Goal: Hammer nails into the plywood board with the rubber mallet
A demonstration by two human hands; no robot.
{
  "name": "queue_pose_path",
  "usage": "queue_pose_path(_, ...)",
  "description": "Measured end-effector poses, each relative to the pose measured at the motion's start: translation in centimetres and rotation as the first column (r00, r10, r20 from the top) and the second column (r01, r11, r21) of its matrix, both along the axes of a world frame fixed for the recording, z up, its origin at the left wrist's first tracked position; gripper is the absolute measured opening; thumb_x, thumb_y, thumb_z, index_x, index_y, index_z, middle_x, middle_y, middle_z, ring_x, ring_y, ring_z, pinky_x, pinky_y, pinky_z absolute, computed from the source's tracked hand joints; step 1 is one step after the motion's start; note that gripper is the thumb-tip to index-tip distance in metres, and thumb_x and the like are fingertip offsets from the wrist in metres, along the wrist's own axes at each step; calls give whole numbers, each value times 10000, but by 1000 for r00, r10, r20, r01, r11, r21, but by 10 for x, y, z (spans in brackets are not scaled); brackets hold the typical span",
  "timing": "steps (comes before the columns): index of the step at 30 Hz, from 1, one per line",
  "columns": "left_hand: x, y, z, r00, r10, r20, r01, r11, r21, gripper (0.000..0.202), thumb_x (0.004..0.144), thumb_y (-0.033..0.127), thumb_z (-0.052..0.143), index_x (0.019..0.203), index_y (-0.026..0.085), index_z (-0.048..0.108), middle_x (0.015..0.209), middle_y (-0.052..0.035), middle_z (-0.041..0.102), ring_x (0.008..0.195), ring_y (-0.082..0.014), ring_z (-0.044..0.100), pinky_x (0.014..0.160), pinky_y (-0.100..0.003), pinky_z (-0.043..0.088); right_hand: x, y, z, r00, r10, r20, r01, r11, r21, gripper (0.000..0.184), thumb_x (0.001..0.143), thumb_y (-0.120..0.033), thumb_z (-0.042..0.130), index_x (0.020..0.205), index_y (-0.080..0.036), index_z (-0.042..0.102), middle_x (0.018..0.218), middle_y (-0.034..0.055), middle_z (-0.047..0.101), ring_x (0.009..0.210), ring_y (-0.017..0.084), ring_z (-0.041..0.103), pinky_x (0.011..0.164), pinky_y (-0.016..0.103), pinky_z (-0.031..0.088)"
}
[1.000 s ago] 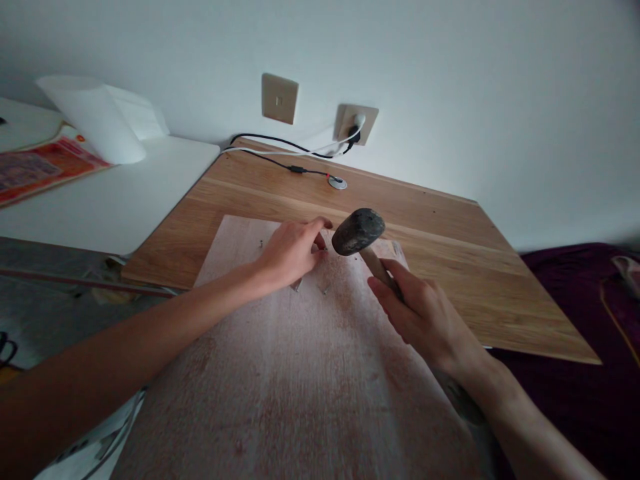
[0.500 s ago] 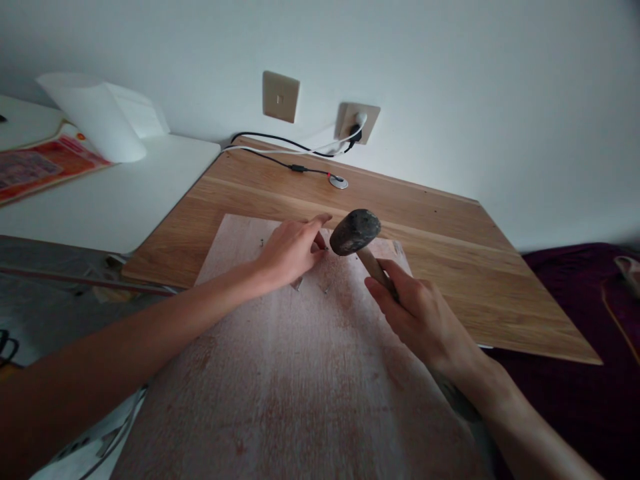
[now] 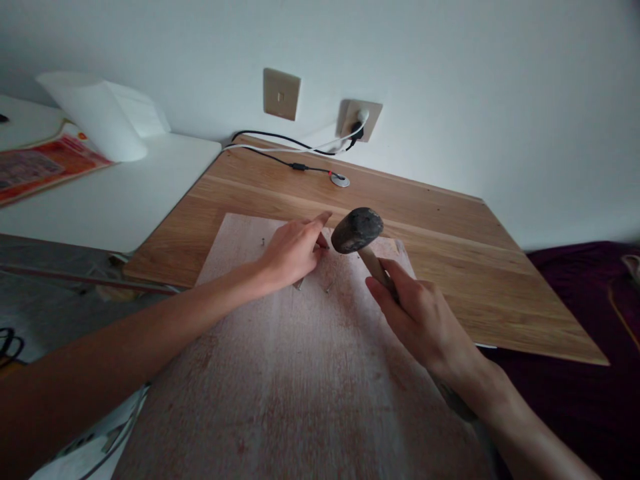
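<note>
1. Gripping the wooden handle of the hammer in my right hand, fingers wrapped tight around it, I hold its dark head just above the plywood board
2. My left hand rests on the board right beside the hammer head, fingertips pinched together, perhaps on a nail, which is too small to make out
3. A couple of bent nails lie on the board just below that hand
4. The board sits on the wooden desk, with cables running to the wall socket behind
</note>
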State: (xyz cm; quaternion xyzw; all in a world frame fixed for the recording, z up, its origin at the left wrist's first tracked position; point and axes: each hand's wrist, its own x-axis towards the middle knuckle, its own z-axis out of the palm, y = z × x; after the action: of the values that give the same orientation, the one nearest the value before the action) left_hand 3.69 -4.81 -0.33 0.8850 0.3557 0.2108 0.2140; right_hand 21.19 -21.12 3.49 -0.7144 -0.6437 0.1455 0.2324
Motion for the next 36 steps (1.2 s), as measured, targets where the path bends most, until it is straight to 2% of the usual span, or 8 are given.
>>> queue_pose_path(2,0,-1,1,1000,-4,-10,4,1000,6,710,942,104,735,1614,160,513,1130,-76,856,1181,-290,790,1022,-414,620,1,-1,0,1000,-2,6,2,1000,-2,327,1068,-451,461,1114,-185,645,611,-19,593,493,142,572,543,274,330)
queue_pose_path(6,0,-1,1,1000,-23,-18,23,1000,11,698,958,98,700,1624,146,497,1139,-82,855,1177,-289,792,1031,-420,617,4,0,1,999,19,30,-18,999,-40,307,1063,-438,464,1058,-194,650,653,10,645,563,167,649,562,278,349)
queue_pose_path(14,-1,4,-4,997,-70,12,70,997,27,671,945,92,697,1593,132,525,1111,-90,857,1089,-265,811,967,-384,629,4,-2,3,997,48,52,-45,997,-54,332,1107,-447,446,1083,-194,659,671,13,662,580,170,669,564,279,364)
queue_pose_path(22,-2,3,2,997,-57,57,56,998,18,635,900,122,759,1515,163,608,1055,-68,854,978,-249,813,928,-367,625,3,-1,7,999,46,15,-45,998,-36,308,1102,-444,461,1057,-201,644,621,-17,618,524,141,613,540,267,343)
queue_pose_path(26,-1,3,0,999,-50,22,48,997,54,570,932,129,736,1493,151,636,1038,-84,855,1037,-272,813,978,-399,621,5,1,1,998,55,25,-54,996,-69,284,1096,-422,476,1085,-196,648,643,-7,636,563,155,646,550,270,334)
queue_pose_path(29,0,3,-2,999,-52,12,51,996,69,591,932,110,733,1512,135,622,1074,-103,854,1056,-281,814,991,-412,624,5,1,0,998,58,8,-58,997,-45,302,1107,-439,467,1071,-195,641,632,-21,611,522,136,606,546,267,334)
queue_pose_path(36,0,2,1,998,-42,41,42,999,22,603,917,81,735,1508,142,630,1051,-91,861,1047,-288,822,973,-415,629,2,-3,6,997,70,10,-69,996,-56,297,1109,-449,467,1056,-207,631,632,-21,616,514,136,604,538,270,331)
